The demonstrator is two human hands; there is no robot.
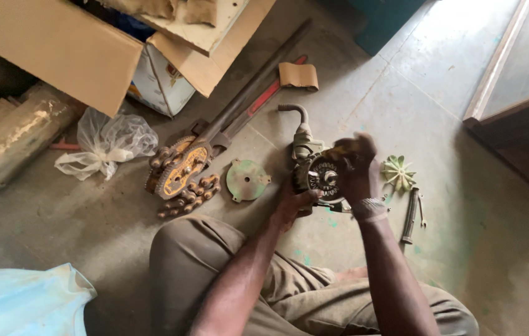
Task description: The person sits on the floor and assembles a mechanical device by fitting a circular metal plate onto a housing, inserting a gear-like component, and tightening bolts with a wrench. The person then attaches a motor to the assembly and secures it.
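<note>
I sit on the concrete floor (121, 236) with a small pump body (314, 171) held up in front of me, its dark round face with a bright centre turned toward me. My left hand (294, 202) has its grip closed on the pump's near left edge from below. My right hand (354, 168) covers the pump's right side, fingers curled over the top; the hand is blurred, so I cannot tell how tightly its grip is clamped. A curved pipe stub (294, 111) rises from the far end of the pump.

Just left of the pump lies a round green cover plate (247, 180), flat on the floor. Further left sits a heavy chain wrench (183, 171) with a yellow-faced head, its long handle running far and right toward an open cardboard box (65, 46). A crumpled clear plastic bag (105, 143) lies left of the wrench. To the right of my hands rest a pale green fan impeller (398, 172) and, nearer, a dark hand tool (410, 214). A light blue bag (24, 302) fills the near left corner. My knee (189, 255) is just below the pump.
</note>
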